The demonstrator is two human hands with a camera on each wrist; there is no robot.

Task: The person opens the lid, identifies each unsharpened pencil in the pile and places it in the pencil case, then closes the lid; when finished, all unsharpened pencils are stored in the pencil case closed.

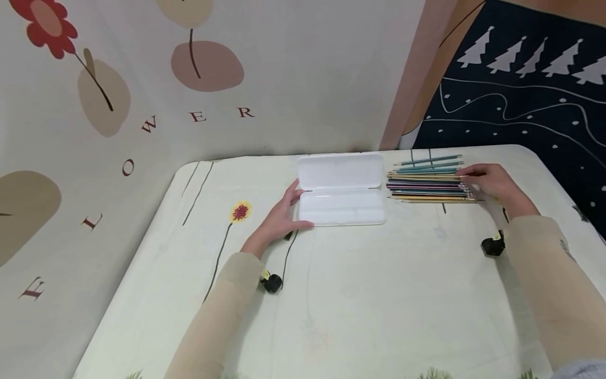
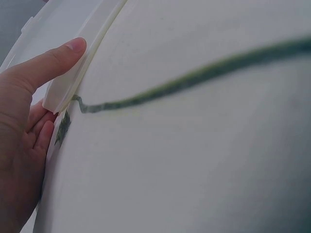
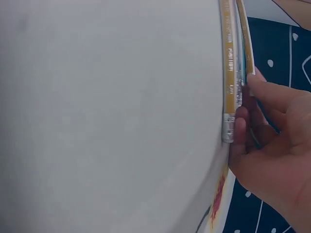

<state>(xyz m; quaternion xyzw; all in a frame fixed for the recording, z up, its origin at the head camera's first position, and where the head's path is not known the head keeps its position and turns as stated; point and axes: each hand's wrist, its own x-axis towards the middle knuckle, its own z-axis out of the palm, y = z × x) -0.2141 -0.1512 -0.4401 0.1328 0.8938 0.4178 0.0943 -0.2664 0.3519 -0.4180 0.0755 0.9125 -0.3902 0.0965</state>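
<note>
A white plastic pencil case (image 1: 341,208) lies open at the far middle of the table, its lid (image 1: 340,169) folded back. My left hand (image 1: 290,209) rests at the case's left end. Its thumb (image 2: 53,63) lies straight along the case's rim (image 2: 73,80), and the fingers touch the end beside it. To the right of the case lies a tidy row of several coloured pencils (image 1: 426,183), tips toward the case. My right hand (image 1: 475,181) is at their eraser ends. Its fingertips (image 3: 240,126) touch the ends of the pencils (image 3: 227,73).
The table carries a pale cloth with a printed flower (image 1: 240,211) and thin stems. A flower-patterned sheet (image 1: 118,105) hangs at the left and back, close to the table's edge. A dark sheet with white trees (image 1: 521,95) hangs at the right.
</note>
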